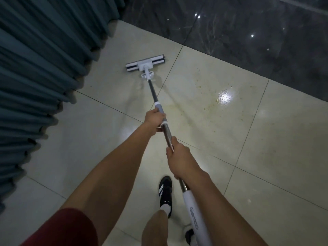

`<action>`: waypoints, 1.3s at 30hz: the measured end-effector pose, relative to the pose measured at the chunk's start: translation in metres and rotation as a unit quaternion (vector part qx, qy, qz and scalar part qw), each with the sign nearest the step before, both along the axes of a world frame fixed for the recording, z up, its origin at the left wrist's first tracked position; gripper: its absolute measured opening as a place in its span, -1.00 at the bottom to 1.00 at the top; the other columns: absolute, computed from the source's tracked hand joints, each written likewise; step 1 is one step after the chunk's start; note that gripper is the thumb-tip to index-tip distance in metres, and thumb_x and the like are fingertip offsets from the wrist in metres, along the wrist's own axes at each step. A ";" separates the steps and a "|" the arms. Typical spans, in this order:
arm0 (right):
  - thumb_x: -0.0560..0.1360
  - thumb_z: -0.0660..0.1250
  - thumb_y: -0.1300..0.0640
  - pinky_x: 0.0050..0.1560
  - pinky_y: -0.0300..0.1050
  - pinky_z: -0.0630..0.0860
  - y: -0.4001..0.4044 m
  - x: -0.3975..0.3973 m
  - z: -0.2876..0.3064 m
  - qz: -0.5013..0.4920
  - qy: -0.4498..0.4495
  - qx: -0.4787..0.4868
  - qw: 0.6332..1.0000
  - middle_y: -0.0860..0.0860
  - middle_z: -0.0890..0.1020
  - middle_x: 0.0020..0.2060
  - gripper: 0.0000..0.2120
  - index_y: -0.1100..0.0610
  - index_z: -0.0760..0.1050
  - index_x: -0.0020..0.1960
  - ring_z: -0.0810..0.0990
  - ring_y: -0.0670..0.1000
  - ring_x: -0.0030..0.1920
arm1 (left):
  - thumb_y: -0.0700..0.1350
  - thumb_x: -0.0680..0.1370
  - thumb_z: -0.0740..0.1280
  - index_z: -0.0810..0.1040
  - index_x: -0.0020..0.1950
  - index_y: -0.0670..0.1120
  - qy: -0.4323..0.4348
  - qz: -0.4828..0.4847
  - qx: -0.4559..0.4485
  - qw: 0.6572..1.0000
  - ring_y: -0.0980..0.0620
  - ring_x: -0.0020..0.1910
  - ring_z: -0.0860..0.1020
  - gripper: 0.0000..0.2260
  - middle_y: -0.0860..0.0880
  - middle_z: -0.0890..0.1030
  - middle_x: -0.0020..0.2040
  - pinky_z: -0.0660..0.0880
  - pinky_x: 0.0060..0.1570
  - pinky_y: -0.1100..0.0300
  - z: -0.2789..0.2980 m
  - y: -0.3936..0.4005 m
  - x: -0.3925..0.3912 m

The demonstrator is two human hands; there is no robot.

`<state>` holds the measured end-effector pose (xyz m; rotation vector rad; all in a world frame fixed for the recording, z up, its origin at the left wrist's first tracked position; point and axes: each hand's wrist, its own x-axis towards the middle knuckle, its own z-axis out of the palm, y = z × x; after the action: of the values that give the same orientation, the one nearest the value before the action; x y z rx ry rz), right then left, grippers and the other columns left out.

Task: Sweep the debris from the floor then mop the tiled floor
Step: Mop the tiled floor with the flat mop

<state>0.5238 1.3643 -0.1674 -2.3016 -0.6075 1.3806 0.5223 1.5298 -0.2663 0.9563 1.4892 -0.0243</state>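
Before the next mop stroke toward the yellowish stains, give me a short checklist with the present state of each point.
1. Left hand grips the mop handle at the grey sleeve: ok.
2. Right hand grips the metal shaft lower down: ok.
3. Mop head lies flat on the tile: ok.
4. Yellowish stains removed: not ok, they lie to the right of the head.
5. Curtain free of the mop head: ok, a gap shows.
6. Sponge wet enough: cannot tell.

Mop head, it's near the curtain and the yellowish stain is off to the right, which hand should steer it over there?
Probably the left hand: it grips the mop handle lower, nearer the head. The right hand grips higher, serving as pivot.
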 end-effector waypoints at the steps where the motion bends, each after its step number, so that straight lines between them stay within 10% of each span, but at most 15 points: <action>1: 0.67 0.08 0.03 -0.50 -0.07 0.56 0.009 0.001 -0.001 -0.002 0.003 0.001 1.000 0.09 0.54 -0.13 -0.64 0.04 0.21 0.45 0.58 0.07 -0.34 | -0.29 0.57 0.37 0.56 0.15 -0.18 -0.013 0.000 -0.002 1.000 -0.14 -0.19 0.60 -0.83 -0.21 0.60 -0.01 0.65 -0.05 -0.17 -0.001 0.008 0.000; 14: 0.67 0.08 0.04 -0.22 -0.01 0.55 -0.049 -0.045 0.000 0.017 -0.029 -0.034 0.999 0.16 0.58 0.02 -0.59 0.09 0.19 0.49 0.58 0.14 -0.17 | -0.23 0.63 0.32 0.49 0.27 -0.26 0.010 -0.077 -0.040 0.996 -0.13 -0.11 0.63 -0.78 -0.21 0.60 0.07 0.59 -0.31 -0.04 0.013 -0.044 -0.035; 39: 0.67 0.10 0.07 -0.34 -0.20 0.43 -0.517 -0.286 0.041 -0.022 0.021 -0.048 0.998 0.08 0.57 -0.09 -0.60 0.08 0.18 0.49 0.57 0.00 -0.23 | -0.23 0.63 0.30 0.49 0.20 -0.28 0.044 -0.138 -0.083 0.986 -0.16 -0.15 0.63 -0.82 -0.23 0.59 -0.03 0.61 -0.29 -0.04 0.048 -0.514 -0.272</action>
<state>0.2376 0.8474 -0.1260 -2.3388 -0.4849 1.4626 0.2504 1.0162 -0.2182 1.0292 1.4005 -0.3894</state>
